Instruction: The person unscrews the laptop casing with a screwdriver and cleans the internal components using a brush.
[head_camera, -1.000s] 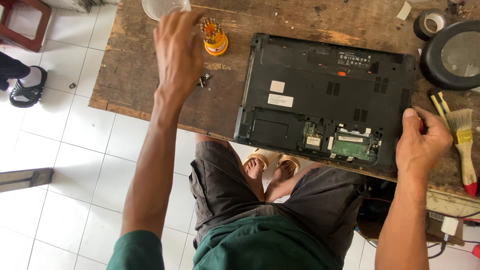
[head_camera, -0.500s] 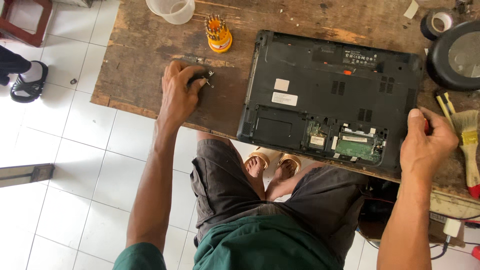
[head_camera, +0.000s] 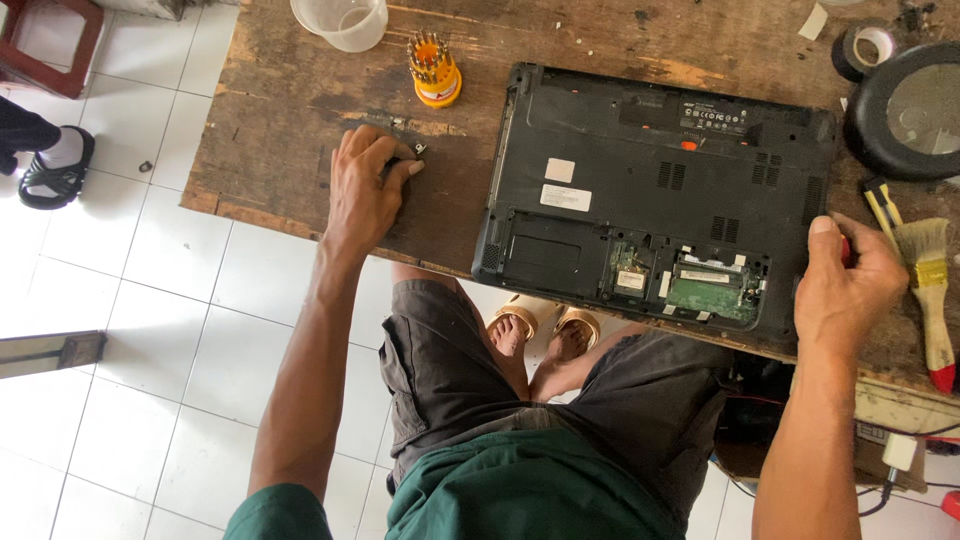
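Left hand (head_camera: 365, 190) rests palm-down on the wooden table (head_camera: 280, 110), fingertips on small metal parts (head_camera: 418, 150). Right hand (head_camera: 845, 285) is closed around a red-handled tool (head_camera: 846, 250), just right of the upturned laptop (head_camera: 655, 190).

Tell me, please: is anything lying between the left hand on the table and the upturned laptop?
Nothing visible does. The left hand rests on small dark parts on the wooden table; only bare wood separates it from the laptop. The orange bit holder stands further back, aside.
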